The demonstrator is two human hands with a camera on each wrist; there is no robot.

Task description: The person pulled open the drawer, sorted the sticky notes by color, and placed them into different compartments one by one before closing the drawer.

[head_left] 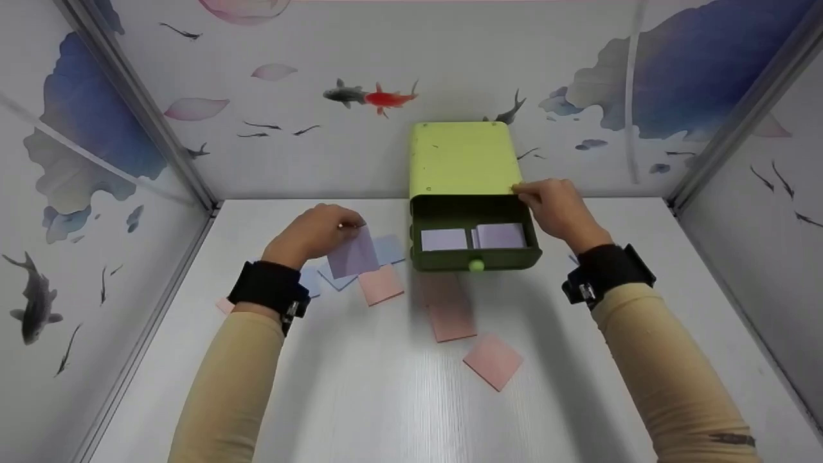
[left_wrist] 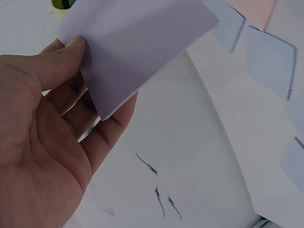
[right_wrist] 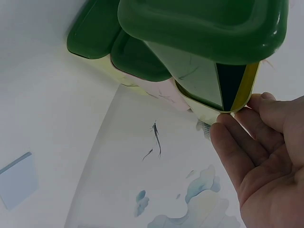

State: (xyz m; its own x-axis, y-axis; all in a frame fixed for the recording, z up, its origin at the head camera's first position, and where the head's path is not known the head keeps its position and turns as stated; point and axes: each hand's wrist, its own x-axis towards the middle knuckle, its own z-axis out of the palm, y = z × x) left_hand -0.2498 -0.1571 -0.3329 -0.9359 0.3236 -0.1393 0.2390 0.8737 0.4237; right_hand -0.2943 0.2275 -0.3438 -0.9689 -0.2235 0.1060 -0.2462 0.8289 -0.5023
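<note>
Pinching one flat lilac square (head_left: 355, 257), the left grip (head_left: 315, 233) hovers above the bench (head_left: 360, 399); the right grip (head_left: 559, 211), fingers extended, touches one green cabinet (head_left: 464, 157), its drawer (head_left: 443, 261) holding two lilac piles (head_left: 443, 239).

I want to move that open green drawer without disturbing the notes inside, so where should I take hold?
Probably best by the light-green knob, pinched from the near side. It looks rounded and sits midway along the dark green front of the drawer, facing the near side with nothing over it; the purple notes lie behind that front.
</note>
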